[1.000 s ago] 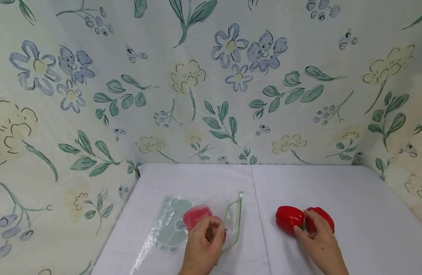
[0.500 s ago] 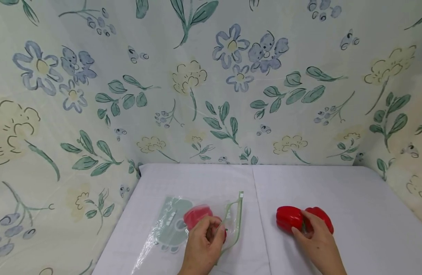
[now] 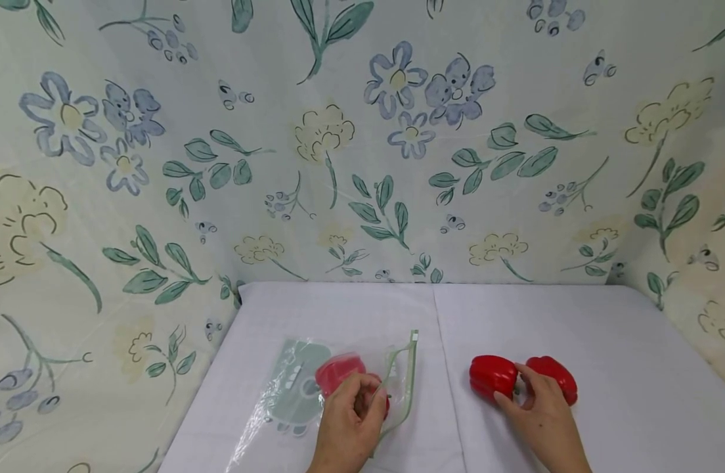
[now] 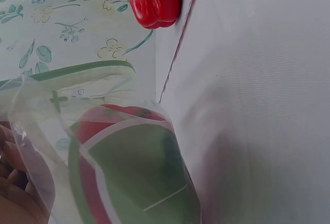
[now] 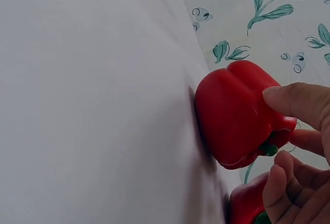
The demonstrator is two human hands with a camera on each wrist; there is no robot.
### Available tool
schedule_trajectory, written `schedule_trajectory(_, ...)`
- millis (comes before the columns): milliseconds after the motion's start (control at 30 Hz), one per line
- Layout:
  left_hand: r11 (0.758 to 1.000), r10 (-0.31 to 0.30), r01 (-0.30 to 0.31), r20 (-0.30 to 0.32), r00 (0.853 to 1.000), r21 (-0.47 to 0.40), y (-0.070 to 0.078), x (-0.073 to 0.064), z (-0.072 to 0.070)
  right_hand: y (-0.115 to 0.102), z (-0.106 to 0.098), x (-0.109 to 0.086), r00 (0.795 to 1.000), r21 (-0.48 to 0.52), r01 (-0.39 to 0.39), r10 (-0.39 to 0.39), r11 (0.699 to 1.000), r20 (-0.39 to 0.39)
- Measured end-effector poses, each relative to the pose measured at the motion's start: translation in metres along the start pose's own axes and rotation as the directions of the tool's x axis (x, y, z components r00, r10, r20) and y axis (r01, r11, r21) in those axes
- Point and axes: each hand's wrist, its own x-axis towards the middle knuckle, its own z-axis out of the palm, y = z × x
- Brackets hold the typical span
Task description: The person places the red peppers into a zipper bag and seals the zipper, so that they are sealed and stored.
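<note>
My left hand (image 3: 347,417) pinches the open edge of a clear zip bag (image 3: 297,384) printed with a green figure. The bag lies on the cloth, its green zip strip (image 3: 411,374) facing right. Red bell peppers (image 3: 340,373) show through the plastic, partly covered by the hand. On the right, my right hand (image 3: 542,417) grips a red bell pepper (image 3: 490,376) near its stem end; the right wrist view shows the thumb (image 5: 294,100) against its side and the green stem (image 5: 269,149). A second loose red bell pepper (image 3: 557,378) lies just beyond that hand, partly hidden by its fingers.
A white cloth (image 3: 362,305) with a crease (image 3: 445,355) down its middle covers the table. Floral curtains (image 3: 351,164) hang close behind it and along both sides.
The bell pepper in my right hand has shifted slightly left, away from the other loose one, and the hand has moved with it. My left hand and the bag stay put.
</note>
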Motion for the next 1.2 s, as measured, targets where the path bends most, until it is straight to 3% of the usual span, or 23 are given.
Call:
schedule_trajectory(100,1.000,-0.012,0.012,0.003,1.000,0.002,0.001,0.000,0.000,-0.002,0.002,-0.001,1.000,0.006,-0.015,0.015,1.000,-0.011)
schedule_trajectory(333,1.000,-0.025,0.025,0.003,1.000,0.000,0.002,-0.001,0.000,-0.005,0.003,-0.002,0.997,0.041,-0.062,0.060,0.997,0.041)
schedule_trajectory(867,0.998,-0.064,0.064,0.021,0.998,0.009,0.003,-0.001,-0.001,-0.008,0.010,-0.011,0.999,0.021,0.006,-0.007,1.000,0.039)
schedule_trajectory(1200,1.000,-0.003,0.003,0.010,1.000,0.001,0.000,-0.001,-0.001,-0.012,0.009,-0.015,0.994,0.068,0.040,-0.046,0.997,0.095)
